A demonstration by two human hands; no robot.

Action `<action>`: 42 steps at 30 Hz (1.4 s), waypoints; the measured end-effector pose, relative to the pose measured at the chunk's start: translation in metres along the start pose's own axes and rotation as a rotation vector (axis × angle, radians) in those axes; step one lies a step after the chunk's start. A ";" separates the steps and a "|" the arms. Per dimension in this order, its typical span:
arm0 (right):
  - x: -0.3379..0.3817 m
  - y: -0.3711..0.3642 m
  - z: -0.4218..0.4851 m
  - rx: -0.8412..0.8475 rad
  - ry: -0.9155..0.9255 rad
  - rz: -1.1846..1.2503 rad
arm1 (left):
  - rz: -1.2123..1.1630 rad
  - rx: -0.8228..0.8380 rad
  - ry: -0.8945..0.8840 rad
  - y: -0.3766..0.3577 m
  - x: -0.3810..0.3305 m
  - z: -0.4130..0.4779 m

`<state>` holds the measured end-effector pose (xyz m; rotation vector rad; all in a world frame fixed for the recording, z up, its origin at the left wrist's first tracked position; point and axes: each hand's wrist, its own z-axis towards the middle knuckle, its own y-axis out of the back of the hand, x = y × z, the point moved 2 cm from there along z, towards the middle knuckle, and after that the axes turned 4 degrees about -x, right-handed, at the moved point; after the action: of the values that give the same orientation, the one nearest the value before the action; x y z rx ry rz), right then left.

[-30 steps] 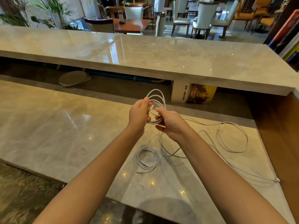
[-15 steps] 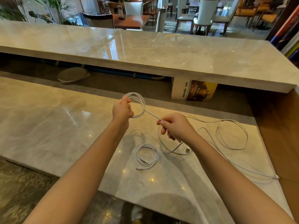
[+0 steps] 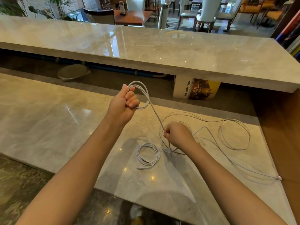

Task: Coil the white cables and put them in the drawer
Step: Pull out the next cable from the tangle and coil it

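The left grip point(image 3: 124, 104) clenches the coil point(image 3: 146, 95); the right grip point(image 3: 177, 135), pinching the white cable point(image 3: 156, 114), has slid down toward the tabletop point(image 3: 65, 127), so another loop looks ready.

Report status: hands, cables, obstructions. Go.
Left hand grips half-wound coil; right hand pinches its free strand. One finished coil on counter, loose cables sprawled right of it. No drawer in view, nothing blocking.

A shiny stone tabletop point(image 3: 48, 119) sits below a higher stone counter point(image 3: 146, 49). A book point(image 3: 197, 89) stands under that counter, and a round grey thing point(image 3: 72, 72) lies there too. Far back are white chairs point(image 3: 209, 12), a brown table point(image 3: 131, 17) and green plants point(image 3: 53, 5).
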<state>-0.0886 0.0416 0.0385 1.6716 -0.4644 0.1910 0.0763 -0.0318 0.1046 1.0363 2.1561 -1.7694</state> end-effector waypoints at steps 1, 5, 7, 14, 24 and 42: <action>0.002 0.007 -0.001 0.040 0.006 0.029 | 0.057 0.022 -0.012 -0.001 -0.002 -0.003; 0.018 0.047 -0.012 0.175 0.062 0.411 | 0.154 0.095 0.013 -0.006 -0.001 -0.011; 0.029 0.064 -0.016 0.164 0.092 0.549 | 0.159 0.134 0.032 -0.010 0.006 -0.014; 0.045 0.077 -0.025 0.154 0.010 0.937 | 0.064 0.182 0.011 -0.021 0.022 -0.021; 0.049 0.071 -0.023 -0.150 0.006 1.030 | 0.558 0.032 -0.217 -0.028 0.031 -0.031; 0.039 0.062 -0.008 0.027 0.143 1.312 | 0.837 -0.255 -0.174 -0.022 0.034 -0.007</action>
<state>-0.0778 0.0364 0.1106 1.1270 -1.3883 1.2528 0.0397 -0.0128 0.1065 1.3681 1.4480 -1.1063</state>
